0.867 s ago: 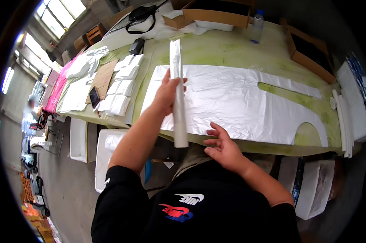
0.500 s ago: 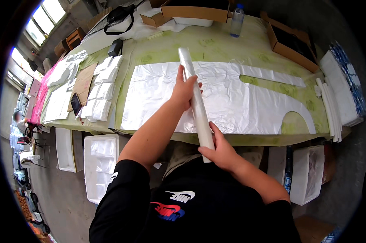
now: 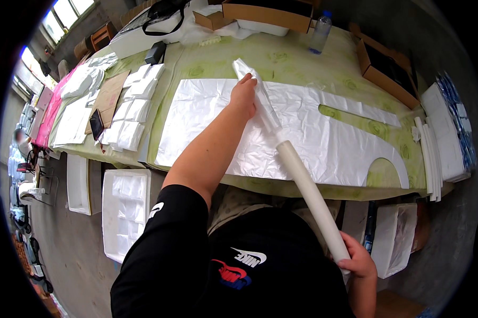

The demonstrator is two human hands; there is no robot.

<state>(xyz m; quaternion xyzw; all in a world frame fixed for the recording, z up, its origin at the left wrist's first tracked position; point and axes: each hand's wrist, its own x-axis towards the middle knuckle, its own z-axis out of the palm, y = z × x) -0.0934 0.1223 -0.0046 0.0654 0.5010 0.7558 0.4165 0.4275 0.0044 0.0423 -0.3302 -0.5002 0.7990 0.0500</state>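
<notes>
- Head view: a white tube point(image 3: 313, 199) is held aslant, its upper end above the tabletop and its lower end brought out past the near edge, beside the person's black shirt point(image 3: 281, 275).
- The tube's lower end is clamped in the right hand point(image 3: 359, 258), with the thumb laid across it.
- A crinkled translucent plastic sleeve point(image 3: 266, 108) is gripped near its upper end by the left hand point(image 3: 243, 96), the fingers closed around it; the sleeve is lined up with the tube, but whether the two overlap cannot be told.
- Beneath them, an apron-shaped white plastic sheet point(image 3: 323, 140) is spread flat along the near edge of the tabletop, its cut-outs turned toward the right edge.
- The tabletop is covered by a green patterned tablecloth point(image 3: 196, 61).
- Toward the left edge, folded white plastic packets point(image 3: 137, 110) are laid in rows beside a cardboard sheet point(image 3: 109, 98), on which a smartphone point(image 3: 96, 125) is partly rested.
- By the far edge, a blue-capped bottle point(image 3: 320, 34) is stood.
- At the near right corner, slim white rolls point(image 3: 429, 161) are placed side by side.
</notes>
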